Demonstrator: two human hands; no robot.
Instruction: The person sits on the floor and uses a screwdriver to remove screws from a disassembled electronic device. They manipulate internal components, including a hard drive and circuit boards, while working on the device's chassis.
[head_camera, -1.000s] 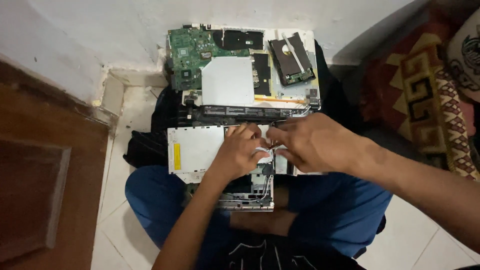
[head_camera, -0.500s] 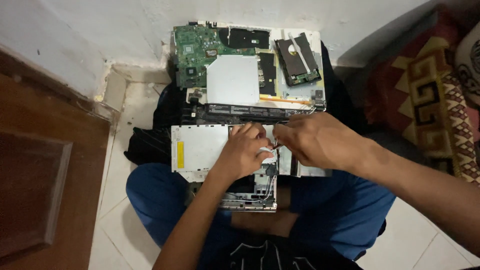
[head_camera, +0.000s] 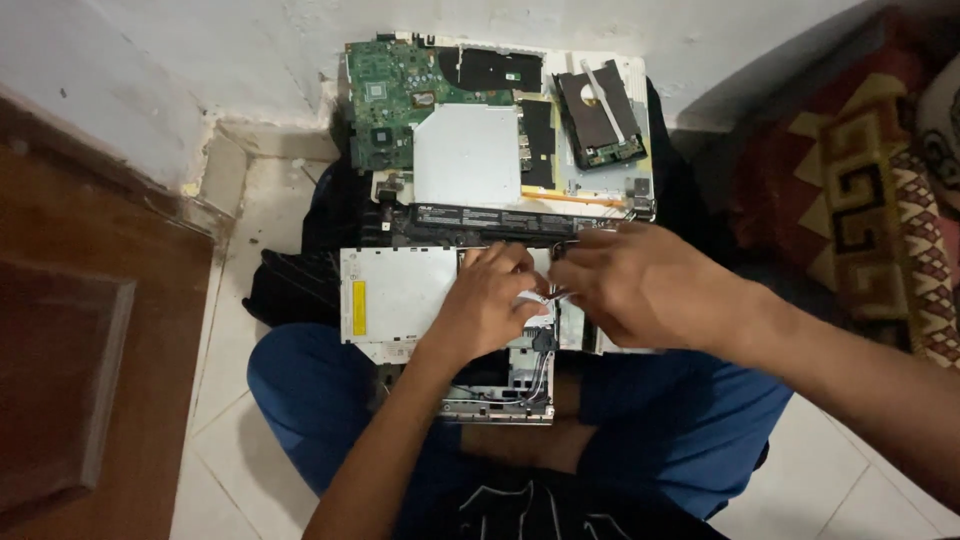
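A dismantled laptop lies between my knees and the wall. Its open base (head_camera: 600, 200) carries a green circuit board (head_camera: 385, 90), a silver drive (head_camera: 465, 155), a long black battery (head_camera: 500, 217) and a dark hard drive (head_camera: 600, 115). Nearer me sits a white panel (head_camera: 395, 295) with a yellow sticker (head_camera: 359, 308). My left hand (head_camera: 485, 305) rests on that panel, fingers curled at a small white ribbon cable (head_camera: 530, 297). My right hand (head_camera: 645, 285) meets it from the right, fingertips pinching the same small part. What lies under the fingers is hidden.
I sit cross-legged in blue trousers (head_camera: 300, 390) on white floor tiles (head_camera: 240, 250). A brown wooden door (head_camera: 70, 330) stands at the left. A patterned red cushion (head_camera: 860, 200) lies at the right. Black cloth (head_camera: 285, 285) lies under the laptop. The white wall (head_camera: 200, 60) is behind.
Both hands stay at the same spot on the white panel. The view has shifted slightly, with the laptop sitting a little lower and to the right in frame.
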